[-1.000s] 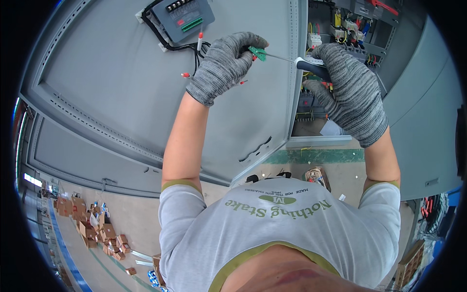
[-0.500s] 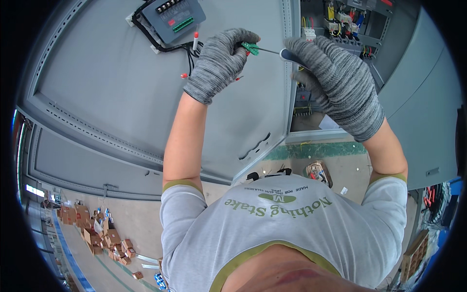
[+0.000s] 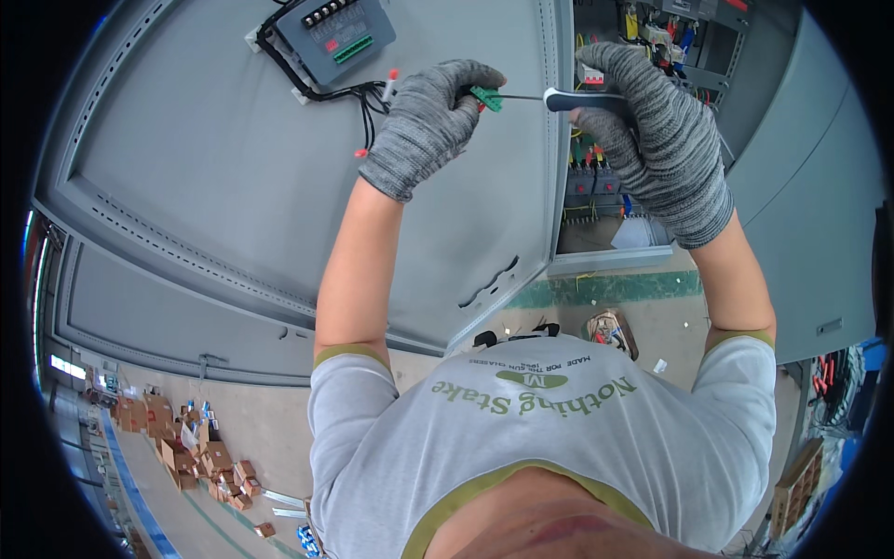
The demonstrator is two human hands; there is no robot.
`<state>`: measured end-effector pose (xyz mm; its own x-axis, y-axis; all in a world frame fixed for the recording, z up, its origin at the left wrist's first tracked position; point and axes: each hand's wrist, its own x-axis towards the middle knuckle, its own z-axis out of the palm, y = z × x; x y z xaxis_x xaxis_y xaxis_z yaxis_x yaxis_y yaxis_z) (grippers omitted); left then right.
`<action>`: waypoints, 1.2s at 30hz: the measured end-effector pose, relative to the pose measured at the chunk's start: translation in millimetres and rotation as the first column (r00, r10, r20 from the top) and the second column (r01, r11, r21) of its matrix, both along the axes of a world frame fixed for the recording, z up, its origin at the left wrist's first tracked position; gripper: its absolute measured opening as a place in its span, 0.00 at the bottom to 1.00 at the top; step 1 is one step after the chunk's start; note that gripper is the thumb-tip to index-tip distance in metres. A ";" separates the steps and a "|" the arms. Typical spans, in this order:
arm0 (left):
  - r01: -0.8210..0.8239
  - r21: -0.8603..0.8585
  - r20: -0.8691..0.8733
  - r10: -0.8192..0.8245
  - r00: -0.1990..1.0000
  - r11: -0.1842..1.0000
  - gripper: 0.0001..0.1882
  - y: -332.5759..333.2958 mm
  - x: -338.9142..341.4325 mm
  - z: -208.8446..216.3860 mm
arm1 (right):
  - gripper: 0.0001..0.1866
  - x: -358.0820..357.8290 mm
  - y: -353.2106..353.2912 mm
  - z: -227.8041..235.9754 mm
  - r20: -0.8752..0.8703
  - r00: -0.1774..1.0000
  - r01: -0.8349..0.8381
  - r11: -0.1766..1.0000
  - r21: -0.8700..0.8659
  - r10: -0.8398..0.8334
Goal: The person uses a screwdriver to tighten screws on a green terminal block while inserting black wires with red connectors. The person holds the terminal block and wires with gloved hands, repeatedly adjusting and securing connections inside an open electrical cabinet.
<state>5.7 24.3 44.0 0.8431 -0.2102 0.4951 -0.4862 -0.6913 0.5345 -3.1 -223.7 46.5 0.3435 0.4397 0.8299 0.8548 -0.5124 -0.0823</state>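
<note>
Between the gloved fingertips of my left hand [image 3: 424,121] is a small green terminal plug [image 3: 487,99], held out in front of the grey cabinet door. My right hand [image 3: 661,140], in the same kind of grey knit glove, is closed round the dark blue and white handle of a screwdriver [image 3: 582,100]. Its thin shaft points left, and the tip meets the plug. Black wires with red-tipped white sleeves [image 3: 390,86] run from the door toward my left hand; where they end is hidden by the glove.
A grey meter module [image 3: 337,39] with a green terminal row is fixed on the door [image 3: 242,177]. To the right, the open cabinet holds breakers [image 3: 591,182] and coloured wires. Cardboard boxes [image 3: 214,456] lie on the floor at lower left; a tool bag [image 3: 610,331] sits below the cabinet.
My right hand has turned and shifted slightly, its fingers now wrapped closer round the screwdriver handle, which lies more level. My left hand and the plug have moved slightly right.
</note>
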 end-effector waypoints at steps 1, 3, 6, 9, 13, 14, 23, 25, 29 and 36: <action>-0.004 -0.008 0.008 0.004 1.000 1.000 0.18 0.7 0.7 0.8 | 0.24 -1.4 -2.5 1.5 0.017 1.000 0.022 0.998 -0.057 -0.021; -0.013 -0.026 0.018 0.013 1.000 1.000 0.18 2.9 0.7 1.0 | 0.24 -1.0 -0.8 2.1 0.181 0.983 -0.010 0.995 -0.102 0.028; 0.004 0.024 0.025 -0.005 1.000 1.000 0.17 -1.4 -1.7 2.1 | 0.23 -1.6 1.9 1.9 0.192 0.980 -0.030 0.996 -0.086 0.046; 0.038 -0.075 0.070 -0.033 0.997 0.996 0.17 6.7 4.1 -3.9 | 0.22 -1.4 1.9 1.9 0.173 0.982 -0.070 0.996 -0.062 0.080; -0.053 -0.041 -0.078 0.050 0.996 0.998 0.17 -4.5 -7.7 4.1 | 0.21 -6.1 4.3 2.2 0.203 0.977 -0.062 0.996 -0.061 0.073; -0.058 -0.035 -0.078 0.055 0.995 0.998 0.17 -5.0 -7.9 3.6 | 0.21 -8.4 4.7 2.2 0.172 0.985 -0.016 0.999 -0.041 0.023; -0.018 -0.002 0.015 0.018 1.000 1.000 0.17 0.0 -2.0 -0.4 | 0.26 -6.9 -3.8 4.3 0.123 0.992 0.009 0.992 -0.129 0.007; -0.037 -0.013 -0.007 0.037 0.999 0.999 0.17 0.1 -2.4 1.4 | 0.26 -4.9 -4.7 4.5 0.111 0.993 -0.030 0.990 -0.140 0.045; -0.033 0.024 0.016 0.032 0.999 0.999 0.17 -4.6 -6.0 1.2 | 0.24 -3.1 -2.2 -1.7 0.183 0.983 0.008 0.995 -0.098 0.010; -0.029 0.055 0.087 0.024 0.996 0.998 0.17 -4.7 -1.1 -1.6 | 0.21 -2.3 -1.0 -1.7 0.241 0.967 -0.061 0.993 -0.097 0.083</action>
